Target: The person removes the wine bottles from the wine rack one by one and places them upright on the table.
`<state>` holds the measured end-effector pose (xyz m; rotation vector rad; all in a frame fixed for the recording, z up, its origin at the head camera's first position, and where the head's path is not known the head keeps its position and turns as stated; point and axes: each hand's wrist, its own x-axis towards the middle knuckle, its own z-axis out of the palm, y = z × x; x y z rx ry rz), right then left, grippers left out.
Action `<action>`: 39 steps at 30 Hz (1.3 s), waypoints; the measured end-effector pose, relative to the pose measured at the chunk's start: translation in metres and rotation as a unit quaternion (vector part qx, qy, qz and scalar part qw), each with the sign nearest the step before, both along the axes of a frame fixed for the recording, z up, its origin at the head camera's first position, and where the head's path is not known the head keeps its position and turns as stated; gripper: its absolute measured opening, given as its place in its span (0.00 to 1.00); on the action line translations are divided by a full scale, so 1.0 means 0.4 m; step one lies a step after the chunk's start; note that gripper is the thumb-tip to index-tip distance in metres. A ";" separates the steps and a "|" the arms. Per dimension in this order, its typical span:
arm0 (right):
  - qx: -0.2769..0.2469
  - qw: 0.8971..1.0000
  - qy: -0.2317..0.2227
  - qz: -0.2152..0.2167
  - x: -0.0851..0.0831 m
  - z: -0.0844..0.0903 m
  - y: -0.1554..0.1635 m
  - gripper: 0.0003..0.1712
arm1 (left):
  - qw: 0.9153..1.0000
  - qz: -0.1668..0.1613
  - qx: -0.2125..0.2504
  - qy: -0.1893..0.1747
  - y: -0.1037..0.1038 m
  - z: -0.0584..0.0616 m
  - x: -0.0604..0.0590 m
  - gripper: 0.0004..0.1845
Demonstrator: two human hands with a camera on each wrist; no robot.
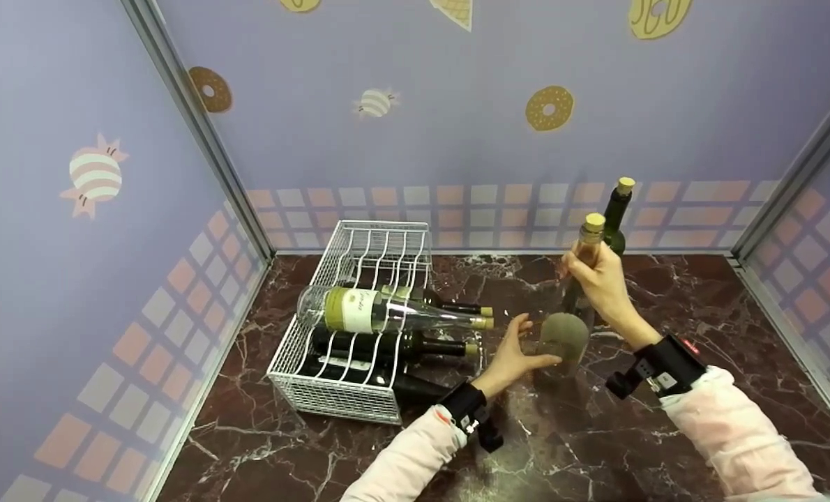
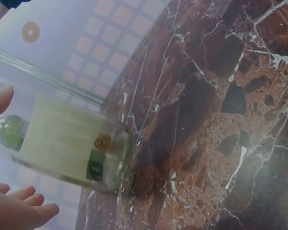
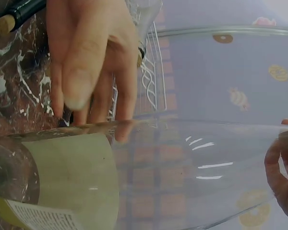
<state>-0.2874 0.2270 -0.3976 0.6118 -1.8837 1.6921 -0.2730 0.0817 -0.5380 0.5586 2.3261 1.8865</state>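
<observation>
A clear glass bottle [image 1: 570, 333] with a pale label and a cork stands slightly tilted on the marble top [image 1: 582, 432]. My right hand [image 1: 593, 268] grips its neck just under the cork. At the bottle's lower body, my left hand [image 1: 530, 341] is open, its straight fingers [image 3: 91, 62] touching the glass. In the left wrist view the labelled bottle [image 2: 62, 139] lies between my fingers [image 2: 19, 206]. The glass [image 3: 182, 177] fills the right wrist view, with my right fingertips [image 3: 283, 177] at the edge.
To the left, a white wire rack [image 1: 349, 394] holds several bottles lying on their sides, necks pointing right. A dark green corked bottle [image 1: 617, 209] stands upright just behind the clear one. Patterned walls close in the back and both sides.
</observation>
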 end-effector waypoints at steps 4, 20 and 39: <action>-0.020 1.000 0.006 -0.015 -0.004 -0.007 0.027 0.05 | 1.000 0.002 -0.001 -0.005 -0.007 -0.003 0.000 0.47; -0.015 0.993 0.017 -0.116 -0.027 -0.053 0.133 0.02 | 1.000 0.009 -0.008 -0.008 -0.017 -0.014 -0.003 0.45; -0.005 0.975 -0.012 -0.220 -0.042 -0.067 0.189 0.01 | 1.000 0.004 0.000 -0.010 -0.021 -0.019 -0.002 0.45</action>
